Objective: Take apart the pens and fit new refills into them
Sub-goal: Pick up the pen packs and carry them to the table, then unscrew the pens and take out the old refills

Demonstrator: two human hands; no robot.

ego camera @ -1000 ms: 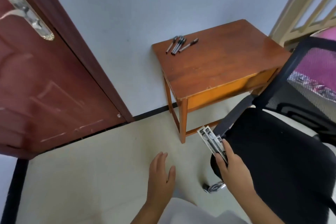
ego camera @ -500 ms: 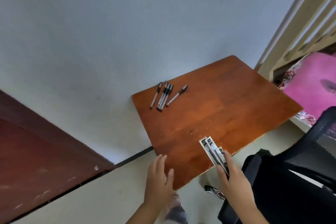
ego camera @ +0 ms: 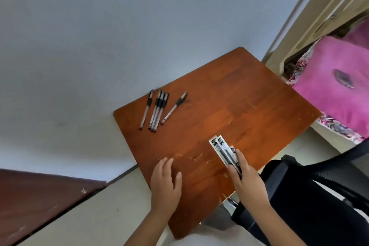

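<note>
R hand [ego camera: 249,183] grips a fan of refill packs [ego camera: 224,151], thumb on one side and fingers on the other, pinching their lower ends. Packs are narrow white/clear sleeves w/ dark refills inside, at least 3 visible, top ends pointing up-left over the table [ego camera: 249,106]. Can't tell if packs touch the tabletop or hover just above it.

L hand [ego camera: 165,183] is empty, fingers straight and relaxed, close together, thumb out to the side. It sits over the near-left part of the table, palm down; contact w/ the wood can't be told. The two hands are apart, bare scratched wood between them.

Pens [ego camera: 157,109]: 5 on the far-left part of the table, well apart from both hands. One lies alone at the left, 3 lie side by side touching in the middle, one lies angled off to the right. All have dark grips/caps at the far end and clear barrels toward the near end.

Table is reddish-brown wood, set against a pale grey wall [ego camera: 119,26]. Black office chair [ego camera: 319,195] at R, just beside the table edge. Pink cushion [ego camera: 343,86] beyond it at far R. Dark red-brown door [ego camera: 40,201] at lower L. Pale floor [ego camera: 89,215] below.
</note>
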